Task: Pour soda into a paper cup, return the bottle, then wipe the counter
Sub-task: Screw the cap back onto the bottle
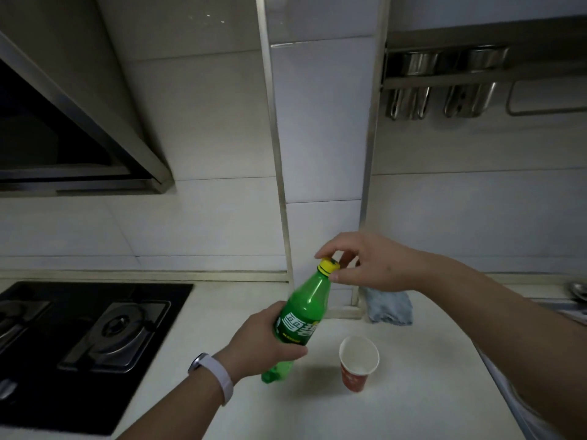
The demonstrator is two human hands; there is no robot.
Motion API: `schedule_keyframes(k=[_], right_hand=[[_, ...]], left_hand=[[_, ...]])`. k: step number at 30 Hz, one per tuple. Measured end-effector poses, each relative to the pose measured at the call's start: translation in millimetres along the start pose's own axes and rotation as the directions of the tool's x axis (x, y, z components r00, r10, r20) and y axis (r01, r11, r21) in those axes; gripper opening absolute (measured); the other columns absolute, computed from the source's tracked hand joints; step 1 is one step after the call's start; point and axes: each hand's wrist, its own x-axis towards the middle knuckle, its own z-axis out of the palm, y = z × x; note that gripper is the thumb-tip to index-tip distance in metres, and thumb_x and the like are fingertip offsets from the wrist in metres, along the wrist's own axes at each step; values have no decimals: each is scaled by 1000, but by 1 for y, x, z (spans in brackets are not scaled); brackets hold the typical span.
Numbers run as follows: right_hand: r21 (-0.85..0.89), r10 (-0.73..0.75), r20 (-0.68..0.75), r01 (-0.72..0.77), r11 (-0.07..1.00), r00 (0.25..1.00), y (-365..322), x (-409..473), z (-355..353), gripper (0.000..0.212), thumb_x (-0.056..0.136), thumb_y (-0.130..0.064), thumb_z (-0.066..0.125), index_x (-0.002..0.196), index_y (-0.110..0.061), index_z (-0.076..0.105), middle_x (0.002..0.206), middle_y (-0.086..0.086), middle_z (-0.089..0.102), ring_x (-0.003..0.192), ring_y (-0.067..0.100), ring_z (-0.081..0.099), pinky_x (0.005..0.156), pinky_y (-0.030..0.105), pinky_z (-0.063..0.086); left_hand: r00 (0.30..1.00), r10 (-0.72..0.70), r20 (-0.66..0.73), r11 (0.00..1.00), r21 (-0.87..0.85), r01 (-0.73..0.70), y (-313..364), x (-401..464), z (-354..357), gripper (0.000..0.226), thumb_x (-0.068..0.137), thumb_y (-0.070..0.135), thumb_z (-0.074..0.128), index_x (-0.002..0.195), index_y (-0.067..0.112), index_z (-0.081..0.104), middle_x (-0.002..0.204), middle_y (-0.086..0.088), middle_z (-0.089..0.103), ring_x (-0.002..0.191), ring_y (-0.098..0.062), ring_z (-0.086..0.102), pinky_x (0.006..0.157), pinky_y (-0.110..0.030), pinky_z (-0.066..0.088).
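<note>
White counter (397,408) against tiled wall (206,138), stove (95,344) at left, left hand (263,341) gripping green bottle (301,315) – right hand (371,265) pinching its yellow cap (328,266), paper cup (359,363) upright nearby, blue cloth (389,308) behind.

Dimly lit kitchen with white tiled wall (203,128), range hood (63,128) upper left above black gas hob (95,338) set into pale desk (397,408), and steel utensil rack (444,81) upper right.

I count one green soda bottle (301,315) with one yellow cap (329,266), one paper cup (358,363), one blue cloth (390,308), and one gas burner (119,328) fully in view.
</note>
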Motion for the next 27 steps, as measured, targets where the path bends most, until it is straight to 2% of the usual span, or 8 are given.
schedule_keyframes(k=[2,5,9,11,14,17,21,27], right_hand=[[-37,-10,35,11,999,999,0,-5,-2,32,89,-26,66,117,-40,60,113,-18,57,96,0,58,84,21,50],[-90,3,-10,-4,996,1000,3,-9,-3,27,91,-24,64,114,-39,62,107,-17,55,91,1,55,84,26,48],[-225,8,-27,-13,974,1000,8,-12,4,23,96,-35,54,118,-30,60,104,-12,54,89,8,51,85,31,44],[-271,48,-60,-62,961,997,10,-12,8,29,98,-44,44,113,-24,59,98,-6,58,87,14,54,79,35,46],[-242,65,-119,-93,966,991,15,-17,9,39,97,-54,36,104,-24,60,89,-6,62,81,15,57,74,35,48],[-79,8,-44,-11,997,999,18,-26,5,24,97,-45,46,112,-32,58,102,-11,62,90,9,58,80,30,50],[-74,-51,41,54,996,998,18,-35,-2,32,97,-31,54,128,-36,53,118,-14,58,98,3,56,85,25,47],[-161,-40,14,42,986,999,27,-37,2,16,97,-29,53,112,-34,54,96,-12,57,87,8,54,75,30,44]], left_hand=[[1000,11,15,1000,23,-11,3,-2,2,67,53,45,87,114,41,61,100,20,72,92,2,67,86,-35,57],[1000,20,-8,1000,22,-20,9,-7,7,67,53,46,86,115,41,61,100,21,72,92,2,67,85,-33,58],[999,18,-43,1000,16,-18,17,-13,17,64,54,49,84,113,41,61,97,21,72,90,4,66,84,-29,57],[999,16,-51,1000,18,-15,21,-16,22,65,55,52,84,114,40,59,98,20,71,90,2,66,82,-27,57],[999,22,-49,999,43,-20,25,-21,29,66,56,56,83,114,44,56,99,20,70,91,2,66,81,-24,56],[998,14,-54,999,44,-11,25,-25,32,63,56,56,83,112,46,55,98,22,70,91,3,65,83,-27,57],[999,2,-47,1000,20,-2,26,-26,34,72,54,55,83,119,40,56,102,18,71,94,-1,67,86,-32,58],[994,13,-110,992,125,0,34,-27,37,74,54,59,82,120,37,57,100,18,71,91,-2,67,81,-30,58]])
